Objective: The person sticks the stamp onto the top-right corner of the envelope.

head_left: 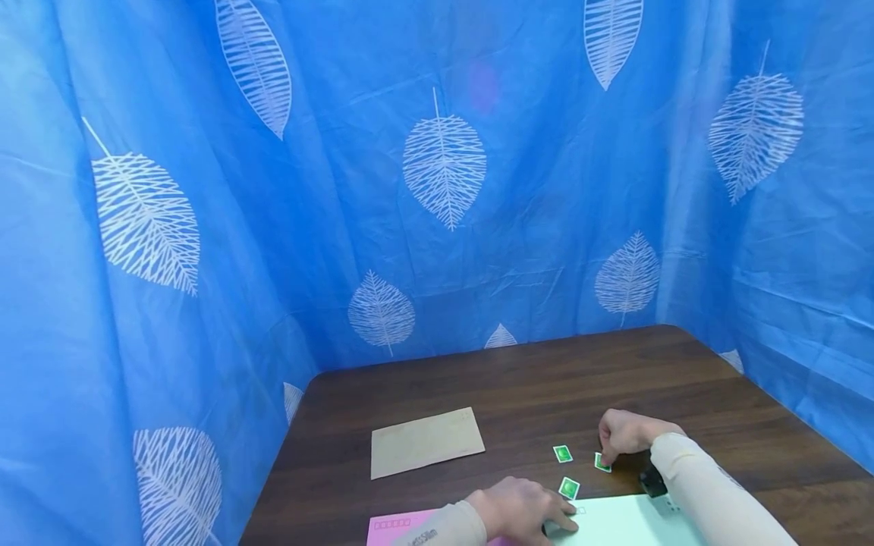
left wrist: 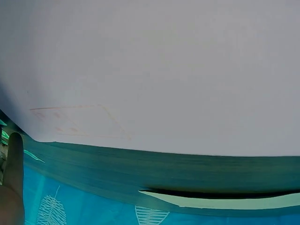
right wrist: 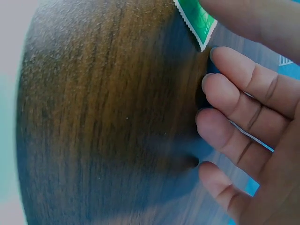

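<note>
In the head view my right hand [head_left: 624, 434] reaches over a green stamp [head_left: 601, 462] lying on the dark wooden table. The right wrist view shows the thumb overlapping that stamp [right wrist: 199, 21], which has a white perforated edge. The other fingers curve loosely below, apart from it. My left hand [head_left: 522, 509] rests on the near side, over the edges of a mint-green envelope [head_left: 628, 519] and a pink envelope [head_left: 392, 523]. Two more green stamps lie nearby: one stamp [head_left: 563, 453] farther back, another stamp [head_left: 569, 487] just above the mint-green envelope.
A tan envelope [head_left: 428, 444] lies flat farther back on the left of the table [head_left: 546, 383]. Blue curtains [head_left: 519, 227] with white leaf prints hang behind and along both sides of the table. The pink and mint-green envelopes run out of the head view at the bottom.
</note>
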Available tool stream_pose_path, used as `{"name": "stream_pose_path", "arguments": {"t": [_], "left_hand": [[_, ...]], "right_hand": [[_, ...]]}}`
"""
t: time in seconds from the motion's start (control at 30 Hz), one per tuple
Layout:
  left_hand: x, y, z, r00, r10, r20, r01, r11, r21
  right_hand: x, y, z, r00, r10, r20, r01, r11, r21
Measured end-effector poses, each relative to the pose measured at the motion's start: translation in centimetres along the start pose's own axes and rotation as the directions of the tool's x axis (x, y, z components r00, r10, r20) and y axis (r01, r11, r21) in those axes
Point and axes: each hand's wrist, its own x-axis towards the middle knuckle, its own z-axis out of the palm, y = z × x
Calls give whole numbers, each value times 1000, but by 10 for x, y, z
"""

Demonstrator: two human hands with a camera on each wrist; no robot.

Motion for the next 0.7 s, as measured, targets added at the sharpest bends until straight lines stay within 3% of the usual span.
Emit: {"name": "stream_pose_path", "arguments": {"t": [0.47,0.7], "left_hand": [[-1,-7,-2,999,-31,-6,31,999,27],[1,-4,-1,999,-44,27,43,999,28]], "right_hand": [[5,-7,0,999,9,42,-9,1000,2],[4,-3,-2,998,-42,49,40,998,40]]}}
